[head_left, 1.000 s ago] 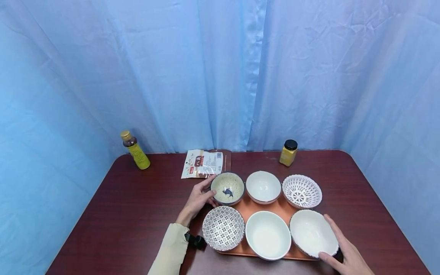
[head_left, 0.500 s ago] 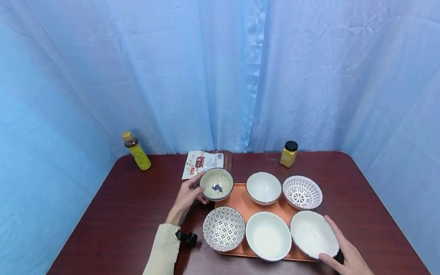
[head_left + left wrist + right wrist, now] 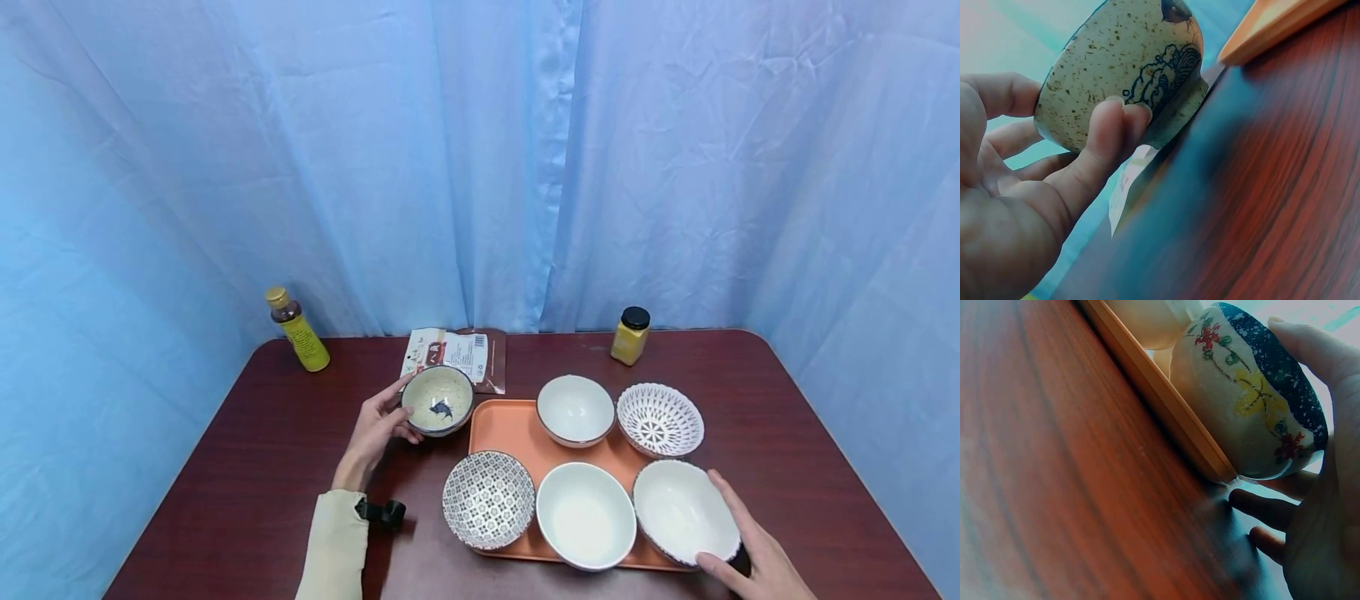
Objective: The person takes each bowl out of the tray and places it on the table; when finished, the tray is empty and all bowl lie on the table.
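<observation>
Head view: the fish-motif bowl point(image 3: 437, 400) covers part of the packet point(image 3: 468, 354); 5 bowls point(image 3: 686, 511) hide much of the orange tray point(image 3: 506, 427); the lower edge crops the right hand point(image 3: 761, 550); print on the bottle point(image 3: 304, 340) is illegibly small.

You had a dark red-brown table point(image 3: 262, 467) before you, its top streaked with wood grain. Directly on it, toward your far left corner, was a yellow-green bottle point(image 3: 302, 333) with a gold cap. A white-and-brown packet point(image 3: 461, 354) lay near the far edge, a black-lidded yellow jar point(image 3: 628, 338) farther right, and an orange tray point(image 3: 501, 425) nearer you.
</observation>
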The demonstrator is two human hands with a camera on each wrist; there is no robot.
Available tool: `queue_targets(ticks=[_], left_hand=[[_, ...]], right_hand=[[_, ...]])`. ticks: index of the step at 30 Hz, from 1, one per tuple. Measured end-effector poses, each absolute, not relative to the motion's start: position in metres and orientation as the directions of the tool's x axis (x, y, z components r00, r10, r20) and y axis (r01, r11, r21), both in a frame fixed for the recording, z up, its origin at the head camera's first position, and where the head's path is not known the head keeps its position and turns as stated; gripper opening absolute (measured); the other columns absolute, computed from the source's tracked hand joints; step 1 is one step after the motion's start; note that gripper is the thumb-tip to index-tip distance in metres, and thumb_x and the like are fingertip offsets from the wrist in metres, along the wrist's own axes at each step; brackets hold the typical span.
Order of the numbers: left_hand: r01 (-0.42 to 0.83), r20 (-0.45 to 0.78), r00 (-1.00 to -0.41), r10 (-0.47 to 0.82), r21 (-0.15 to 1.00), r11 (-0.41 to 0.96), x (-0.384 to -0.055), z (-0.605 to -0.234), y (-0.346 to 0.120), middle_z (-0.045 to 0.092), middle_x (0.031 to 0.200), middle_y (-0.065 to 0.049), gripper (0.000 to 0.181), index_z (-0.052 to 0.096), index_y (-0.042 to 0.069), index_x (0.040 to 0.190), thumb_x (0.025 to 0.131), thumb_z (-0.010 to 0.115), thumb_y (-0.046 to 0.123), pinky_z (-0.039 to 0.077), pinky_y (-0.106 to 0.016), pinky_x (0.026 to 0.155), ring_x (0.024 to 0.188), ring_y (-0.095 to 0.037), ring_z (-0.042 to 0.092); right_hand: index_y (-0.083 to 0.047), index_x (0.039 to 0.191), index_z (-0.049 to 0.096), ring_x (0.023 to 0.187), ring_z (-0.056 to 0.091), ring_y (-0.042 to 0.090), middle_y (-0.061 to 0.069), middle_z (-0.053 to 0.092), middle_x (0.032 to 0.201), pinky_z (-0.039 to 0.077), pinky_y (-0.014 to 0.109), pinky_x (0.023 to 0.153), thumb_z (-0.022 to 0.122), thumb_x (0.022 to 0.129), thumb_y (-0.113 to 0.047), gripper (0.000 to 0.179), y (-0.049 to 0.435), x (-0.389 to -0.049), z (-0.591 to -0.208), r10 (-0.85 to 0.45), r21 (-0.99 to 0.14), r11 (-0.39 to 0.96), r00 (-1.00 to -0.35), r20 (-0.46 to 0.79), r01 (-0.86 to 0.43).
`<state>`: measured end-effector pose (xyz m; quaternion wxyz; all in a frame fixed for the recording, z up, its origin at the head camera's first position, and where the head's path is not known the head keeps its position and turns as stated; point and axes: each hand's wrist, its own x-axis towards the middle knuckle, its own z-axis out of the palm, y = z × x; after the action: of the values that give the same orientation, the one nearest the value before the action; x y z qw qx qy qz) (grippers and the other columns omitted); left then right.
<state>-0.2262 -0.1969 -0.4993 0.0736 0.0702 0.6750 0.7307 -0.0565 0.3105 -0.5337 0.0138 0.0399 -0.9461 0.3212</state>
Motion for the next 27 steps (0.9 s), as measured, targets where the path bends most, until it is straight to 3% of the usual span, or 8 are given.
queue_targets(ticks=[5,12,27], left_hand=[[-0.017,-0.003,-0.986,0.169,0.997,-0.081,-0.225,-0.504,-0.210,0.043,0.143,-0.041,0.065,0.032,0.000,0.155,0.093,0.047,-0.010,0.062,-0.033,0.053,0.054,-0.015,0.068],[-0.045,-0.036,-0.990,0.136,0.997,-0.063,-0.221,-0.508,-0.225,0.043,0.146,-0.039,0.065,0.031,0.001,0.156,0.094,0.047,-0.011,0.061,-0.031,0.054,0.056,-0.015,0.069],[-0.074,-0.054,-0.984,0.170,0.991,-0.111,-0.220,-0.514,-0.221,0.038,0.153,-0.034,0.065,0.025,0.005,0.159,0.098,0.048,-0.004,0.062,-0.029,0.060,0.064,-0.016,0.071]], right_hand=[[-0.013,0.162,0.011,0.110,0.006,-0.042,0.030,0.035,0.156,0.053,0.027,0.075,0.074,0.086,-0.029,0.100,0.310,-0.055,-0.533,-0.071,-0.603,0.790,-0.993,0.091,-0.111],[-0.015,0.163,0.009,0.104,0.004,-0.042,0.029,0.034,0.157,0.055,0.034,0.076,0.073,0.088,-0.032,0.099,0.310,-0.056,-0.534,-0.065,-0.607,0.790,-0.996,0.058,-0.087],[-0.012,0.162,0.013,0.110,0.007,-0.042,0.031,0.038,0.154,0.052,0.025,0.076,0.075,0.085,-0.030,0.101,0.309,-0.055,-0.533,-0.071,-0.591,0.797,-0.991,0.113,-0.124]])
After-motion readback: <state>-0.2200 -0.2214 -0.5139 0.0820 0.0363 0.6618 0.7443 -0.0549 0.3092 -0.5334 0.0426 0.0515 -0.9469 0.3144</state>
